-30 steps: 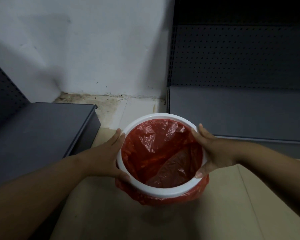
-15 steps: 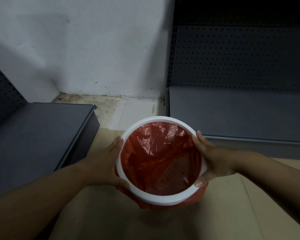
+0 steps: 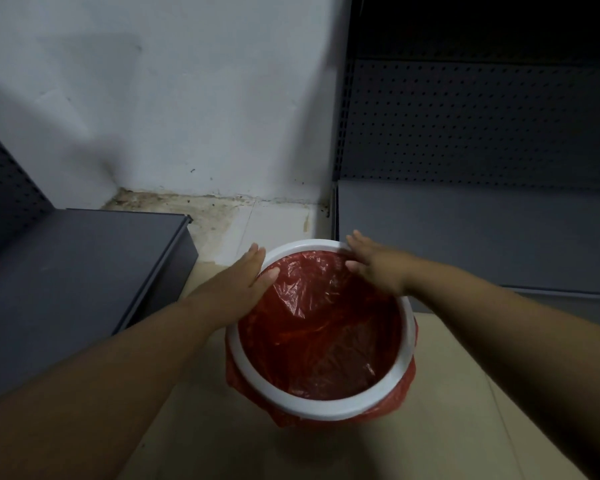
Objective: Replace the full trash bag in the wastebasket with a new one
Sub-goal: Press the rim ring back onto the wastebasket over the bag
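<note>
A round wastebasket with a white ring rim (image 3: 326,408) stands on the floor below me. A red trash bag (image 3: 319,334) lines it, looks empty inside, and its edge hangs out under the ring all round. My left hand (image 3: 243,282) clasps the far-left rim, fingers outside and thumb inside on the bag. My right hand (image 3: 374,265) straddles the far-right rim, fingers stretched over the ring and thumb inside. The basket's body is hidden beneath the ring and bag.
A low dark grey shelf (image 3: 77,271) sits close on the left. A grey shelf unit with a perforated back (image 3: 482,220) stands on the right. A white wall (image 3: 187,98) and stained floor tiles (image 3: 257,220) lie behind the basket.
Both hands slid from the sides of the rim to its far edge. The basket now sits lower and nearer in view, and the bag lies smoother inside.
</note>
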Tool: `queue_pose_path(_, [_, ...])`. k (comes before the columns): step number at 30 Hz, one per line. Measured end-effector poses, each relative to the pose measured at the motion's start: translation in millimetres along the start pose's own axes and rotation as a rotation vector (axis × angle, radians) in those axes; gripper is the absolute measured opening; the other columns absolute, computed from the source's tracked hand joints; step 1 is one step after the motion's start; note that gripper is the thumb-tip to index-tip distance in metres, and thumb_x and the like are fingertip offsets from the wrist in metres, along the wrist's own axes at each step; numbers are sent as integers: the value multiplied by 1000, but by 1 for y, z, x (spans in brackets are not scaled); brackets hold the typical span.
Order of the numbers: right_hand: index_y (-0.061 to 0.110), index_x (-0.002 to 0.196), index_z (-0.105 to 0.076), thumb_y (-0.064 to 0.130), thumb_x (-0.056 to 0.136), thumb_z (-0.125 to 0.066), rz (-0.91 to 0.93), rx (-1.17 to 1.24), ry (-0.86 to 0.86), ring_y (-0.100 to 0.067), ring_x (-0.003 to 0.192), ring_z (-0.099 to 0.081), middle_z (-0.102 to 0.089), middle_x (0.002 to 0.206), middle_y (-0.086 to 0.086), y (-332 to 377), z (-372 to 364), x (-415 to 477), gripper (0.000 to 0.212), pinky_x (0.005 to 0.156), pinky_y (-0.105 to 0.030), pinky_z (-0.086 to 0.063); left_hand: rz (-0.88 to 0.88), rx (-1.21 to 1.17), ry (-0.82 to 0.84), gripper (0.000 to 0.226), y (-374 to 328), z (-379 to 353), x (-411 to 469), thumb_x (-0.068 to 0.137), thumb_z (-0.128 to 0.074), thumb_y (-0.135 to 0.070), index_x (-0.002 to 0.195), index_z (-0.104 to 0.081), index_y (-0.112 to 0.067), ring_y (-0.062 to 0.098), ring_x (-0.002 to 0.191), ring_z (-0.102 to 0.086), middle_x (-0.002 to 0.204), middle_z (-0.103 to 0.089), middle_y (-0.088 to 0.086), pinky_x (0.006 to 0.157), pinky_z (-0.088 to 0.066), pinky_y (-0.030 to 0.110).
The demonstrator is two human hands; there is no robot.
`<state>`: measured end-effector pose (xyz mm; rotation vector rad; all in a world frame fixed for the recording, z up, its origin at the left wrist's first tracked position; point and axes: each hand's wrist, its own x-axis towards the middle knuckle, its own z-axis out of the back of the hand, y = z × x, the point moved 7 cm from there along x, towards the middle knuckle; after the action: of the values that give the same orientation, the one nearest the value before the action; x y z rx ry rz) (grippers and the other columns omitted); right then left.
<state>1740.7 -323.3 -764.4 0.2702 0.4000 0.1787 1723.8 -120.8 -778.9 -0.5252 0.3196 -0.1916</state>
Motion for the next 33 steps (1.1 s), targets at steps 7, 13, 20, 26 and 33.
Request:
queue_pose_path(7, [13, 151, -13, 26, 103, -26, -23, 29, -30, -23, 149, -8, -5, 161, -7, 6, -15, 16, 51, 121, -36, -11, 45, -24, 1, 54, 0, -12, 17, 101, -23, -35, 150, -13, -14, 14, 148, -2, 161, -4, 3, 118, -3, 29])
queue_pose_path(13, [15, 151, -12, 33, 102, -28, -29, -16, -49, -24, 149, -7, -5, 162, -5, 4, -17, 17, 55, 121, -45, -10, 35, 41, 20, 59, -2, -14, 17, 100, -25, -38, 151, -6, -13, 14, 148, 5, 161, 4, 3, 119, 0, 31])
queue_pose_path(20, [32, 148, 16, 78, 64, -56, -41, -85, 165, -30, 145, 21, 27, 157, -6, -2, -31, -38, 120, 119, -51, -1, 64, 222, 174, 137, 5, -25, -22, 48, -42, -88, 147, 20, -17, 18, 146, 18, 157, 26, 6, 119, -3, 40])
queue_pose_path(26, [32, 143, 29, 76, 60, -64, -62, -180, 291, -30, 144, 24, 36, 153, -8, -16, -53, -89, 132, 118, -50, -5, 11, 314, 299, 154, 18, -30, -57, 31, -55, -90, 143, 30, -27, 20, 145, 19, 153, 34, 2, 119, -8, 37])
queue_pose_path(33, [29, 143, 32, 69, 63, -69, -88, -97, 261, -28, 144, 24, 39, 151, -8, -21, -55, -83, 135, 121, -47, -4, 12, 309, 281, 151, 17, -31, -57, 37, -59, -81, 140, 35, -23, 20, 147, 10, 151, 38, 0, 118, -14, 32])
